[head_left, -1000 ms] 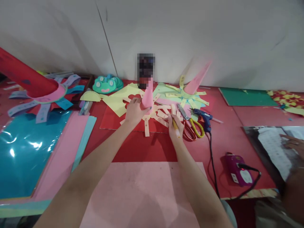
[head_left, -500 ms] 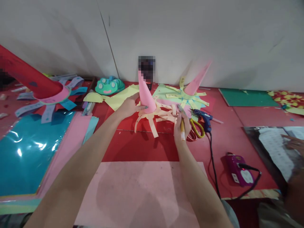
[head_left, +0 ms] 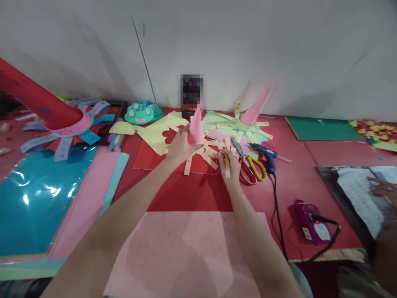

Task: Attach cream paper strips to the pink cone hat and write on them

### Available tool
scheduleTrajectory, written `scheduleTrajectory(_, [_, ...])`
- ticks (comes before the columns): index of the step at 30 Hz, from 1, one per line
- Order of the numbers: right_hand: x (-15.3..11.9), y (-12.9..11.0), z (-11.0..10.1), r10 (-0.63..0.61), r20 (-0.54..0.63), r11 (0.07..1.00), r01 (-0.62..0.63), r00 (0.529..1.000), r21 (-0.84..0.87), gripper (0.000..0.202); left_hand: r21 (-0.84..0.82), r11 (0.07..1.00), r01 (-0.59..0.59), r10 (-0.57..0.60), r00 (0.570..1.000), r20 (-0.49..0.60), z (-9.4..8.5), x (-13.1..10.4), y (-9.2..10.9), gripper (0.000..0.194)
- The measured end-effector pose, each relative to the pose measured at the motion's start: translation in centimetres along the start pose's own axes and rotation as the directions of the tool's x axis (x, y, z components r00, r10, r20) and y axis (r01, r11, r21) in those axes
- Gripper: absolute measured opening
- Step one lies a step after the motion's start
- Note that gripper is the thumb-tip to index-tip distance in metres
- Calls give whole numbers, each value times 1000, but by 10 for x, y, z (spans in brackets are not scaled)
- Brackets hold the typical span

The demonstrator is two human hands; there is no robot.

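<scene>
My left hand point(head_left: 181, 147) is wrapped round the base of a pink paper cone point(head_left: 195, 127). Pale paper strips point(head_left: 208, 159) spread out from under that cone, over a red sheet point(head_left: 149, 157). My right hand point(head_left: 232, 166) is closed on a slim yellow pen point(head_left: 227, 163) with a white end, close to the strips. Just right of that hand lie scissors point(head_left: 243, 154) with yellow handles, and red handles point(head_left: 248, 176) of another pair. A blue glue gun point(head_left: 269, 156) rests beside them, its cable running toward the table's front.
A second pink cone point(head_left: 256, 108) with yellow strips stands behind on the right. On the left are a large red cone point(head_left: 58, 111), a green frog cutout point(head_left: 141, 112) and blue wrapped sheets point(head_left: 40, 198). A purple power adapter point(head_left: 312, 221) and another person's hand point(head_left: 386, 188) are at right.
My left hand and the pink cone have shifted right and the cone stands more upright. My right hand has moved slightly left with the pen. More of the scissors shows.
</scene>
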State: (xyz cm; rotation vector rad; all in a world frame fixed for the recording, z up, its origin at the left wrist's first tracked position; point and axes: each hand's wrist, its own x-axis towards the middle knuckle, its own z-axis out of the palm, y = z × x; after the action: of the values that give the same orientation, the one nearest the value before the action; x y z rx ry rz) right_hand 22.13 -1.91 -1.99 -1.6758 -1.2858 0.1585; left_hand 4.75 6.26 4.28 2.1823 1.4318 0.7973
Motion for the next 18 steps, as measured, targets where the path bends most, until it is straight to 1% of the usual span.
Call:
scheduleTrajectory(2, [0,-1,0,0,15,1000,0,1000,5,26,22,998,64,-63,996,-69,10,0,7,79])
scheduleTrajectory(4, [0,-1,0,9,10,1000,-9,1000,-1,25,40,995,96,-91,989,-117,19,2,11,83])
scheduleTrajectory(6, [0,-1,-1,21,2,1000,-21,1000,-16,24,47,992,113,-105,984,-140,24,6,10,82])
scheduleTrajectory(8, [0,-3,-2,29,4,1000,-29,1000,-12,25,23,991,132,-128,981,-146,23,11,7,78])
scheduleTrajectory(11, [0,-5,-4,57,28,998,-58,998,30,27,-52,990,132,-139,975,-173,12,21,-1,75])
scheduleTrajectory(14, [1,-7,-4,85,18,996,-86,996,36,28,-143,988,58,-89,972,-219,-8,32,-9,71])
scheduleTrajectory(15, [1,-7,-4,85,3,996,-85,996,34,28,-172,984,53,-91,971,-221,-15,36,-10,69])
scheduleTrajectory(18, [1,-7,-3,55,-29,997,-53,998,50,24,-266,959,95,-151,968,-201,-38,44,-9,62])
